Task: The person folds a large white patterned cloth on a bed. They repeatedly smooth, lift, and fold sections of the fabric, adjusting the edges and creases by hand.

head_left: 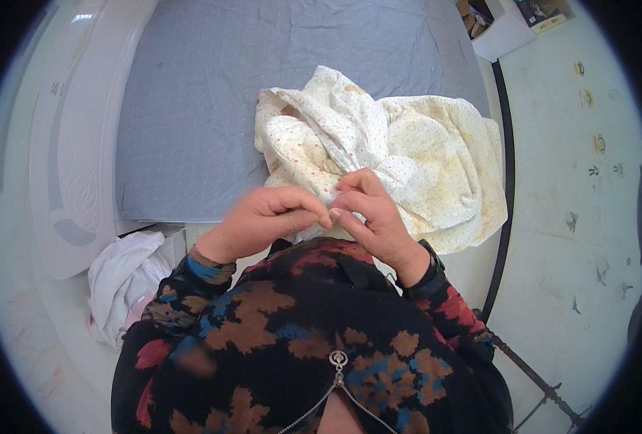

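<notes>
A crumpled white bedding cloth (436, 155) with small coloured specks and yellowish stains lies heaped on the bed, its near part reaching my hands. In front of my body my left hand (266, 217) is closed, thumb and fingers pinched together. Whatever lies between those fingertips is too small or hidden to make out. My right hand (376, 217) meets it fingertip to fingertip, its bent fingers closed at a gathered fold of the cloth.
Under the cloth spreads a blue-grey bed sheet (198, 108). A pale headboard (82, 145) stands along the left. White and pinkish fabric (122, 278) hangs low at the left, by the bed's corner. An open white box (502, 32) sits at the far right; a dark stand (538, 372) is lower right.
</notes>
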Demonstrator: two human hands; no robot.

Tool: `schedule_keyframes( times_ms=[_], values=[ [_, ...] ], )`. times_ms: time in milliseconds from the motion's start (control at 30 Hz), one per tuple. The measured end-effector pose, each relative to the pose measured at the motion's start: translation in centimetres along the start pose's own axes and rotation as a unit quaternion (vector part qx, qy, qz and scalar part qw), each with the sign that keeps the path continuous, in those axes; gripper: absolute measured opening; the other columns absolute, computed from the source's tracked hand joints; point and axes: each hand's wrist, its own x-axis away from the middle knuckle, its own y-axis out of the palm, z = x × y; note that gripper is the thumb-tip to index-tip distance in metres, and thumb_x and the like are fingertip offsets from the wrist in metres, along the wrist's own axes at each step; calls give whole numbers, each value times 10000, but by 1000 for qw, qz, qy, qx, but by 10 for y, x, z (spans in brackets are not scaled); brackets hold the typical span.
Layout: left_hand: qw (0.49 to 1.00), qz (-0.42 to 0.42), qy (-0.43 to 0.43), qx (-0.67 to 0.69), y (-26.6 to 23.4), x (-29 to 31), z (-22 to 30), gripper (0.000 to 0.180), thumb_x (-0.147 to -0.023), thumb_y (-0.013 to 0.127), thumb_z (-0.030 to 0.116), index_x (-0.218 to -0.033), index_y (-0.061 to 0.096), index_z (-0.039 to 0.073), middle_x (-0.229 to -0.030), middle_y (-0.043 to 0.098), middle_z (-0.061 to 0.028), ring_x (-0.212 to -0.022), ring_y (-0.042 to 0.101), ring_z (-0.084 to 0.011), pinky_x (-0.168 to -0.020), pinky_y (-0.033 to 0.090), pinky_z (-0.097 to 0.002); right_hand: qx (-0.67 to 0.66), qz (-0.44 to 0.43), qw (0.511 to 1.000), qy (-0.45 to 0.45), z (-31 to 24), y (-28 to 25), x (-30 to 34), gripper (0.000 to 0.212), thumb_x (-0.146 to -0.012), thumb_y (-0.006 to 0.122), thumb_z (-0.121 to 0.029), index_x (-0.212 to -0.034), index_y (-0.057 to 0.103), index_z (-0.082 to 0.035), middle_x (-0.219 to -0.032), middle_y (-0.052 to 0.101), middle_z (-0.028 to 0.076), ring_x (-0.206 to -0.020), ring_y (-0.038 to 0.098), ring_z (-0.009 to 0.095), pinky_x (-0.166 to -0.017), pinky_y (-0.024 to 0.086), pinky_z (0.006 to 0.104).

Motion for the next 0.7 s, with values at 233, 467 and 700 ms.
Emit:
schedule_keyframes(
  times_ms=[233,467,700],
  values=[
    [971,-1,-236,28,-23,-26,-13,279,-1039,541,271,-1056,682,30,-861,629,9,-673,507,-71,-600,407,-211,-347,-16,856,384,-3,-17,3,164,-993,505,-158,-852,506,-73,-748,464,-19,-673,421,77,-617,356,246],
    [935,-122,-322,90,43,-75,-83,315,-1032,555,255,-1117,650,-33,-1051,672,-107,-835,645,-155,-766,541,-267,-524,42,679,513,-56,-66,22,210,-1043,478,-183,-854,424,-108,-678,325,-38,-536,250,78,-504,232,259],
    [897,-27,-240,369,73,-130,-108,241,-1024,510,83,-1160,540,-115,-1112,638,-156,-990,654,-211,-921,565,-345,-570,142,641,495,-96,-72,62,172,-1026,444,-115,-857,413,-106,-689,318,-35,-542,243,68,-491,221,245]
  ],
)
